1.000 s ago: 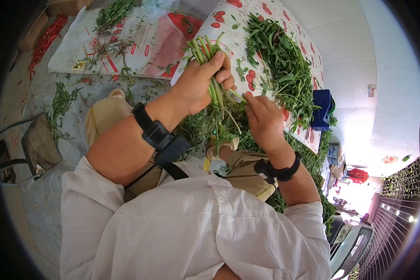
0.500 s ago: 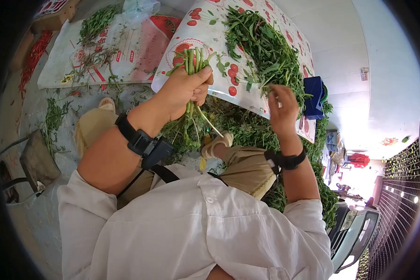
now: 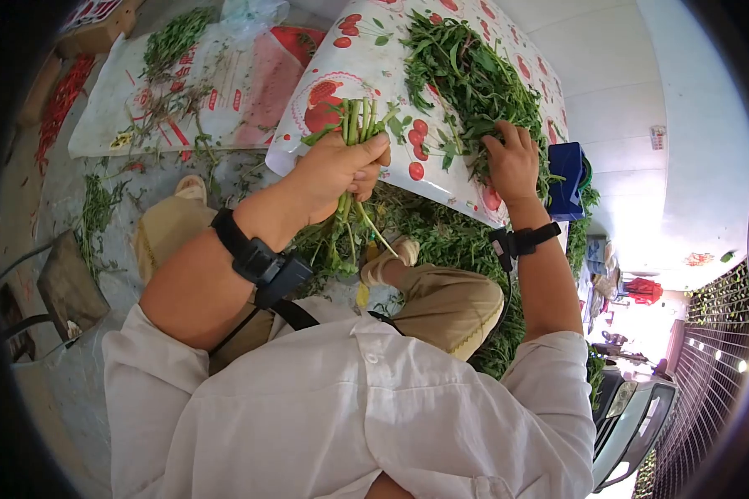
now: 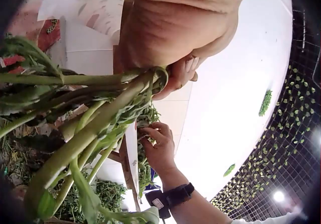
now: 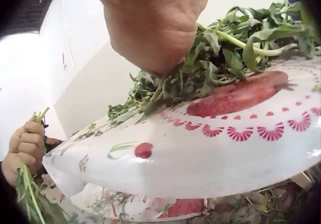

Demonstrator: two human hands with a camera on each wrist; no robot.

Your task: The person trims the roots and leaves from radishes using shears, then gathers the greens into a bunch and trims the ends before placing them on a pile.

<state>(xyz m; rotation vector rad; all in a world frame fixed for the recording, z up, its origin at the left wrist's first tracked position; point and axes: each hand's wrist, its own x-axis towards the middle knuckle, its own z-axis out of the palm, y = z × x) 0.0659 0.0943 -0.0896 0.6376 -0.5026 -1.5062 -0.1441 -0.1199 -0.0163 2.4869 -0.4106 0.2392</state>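
A bunch of leafy green stems (image 3: 355,123) is gripped in my left hand (image 3: 341,173), cut ends up and leaves hanging below. The left wrist view shows its thick stems (image 4: 85,138) close up. My right hand (image 3: 516,165) is at the near right edge of a heap of loose greens (image 3: 466,71), fingers bent down among the leaves. That heap lies on a table with a white, fruit-printed cover (image 3: 366,71). In the right wrist view the heel of the hand hides the fingertips; I cannot tell whether they pinch a stem.
A blue box (image 3: 566,179) stands at the right end of the table. More greens (image 3: 495,337) are heaped on the floor below it. At the back left, a white and red sheet (image 3: 250,75) carries scattered greens, with red peppers (image 3: 63,104) beyond. A stool (image 3: 71,279) stands left.
My right hand has left the bunch and moved right to the heap on the table. The left hand still grips the bunch, now slightly lower and further left in view.
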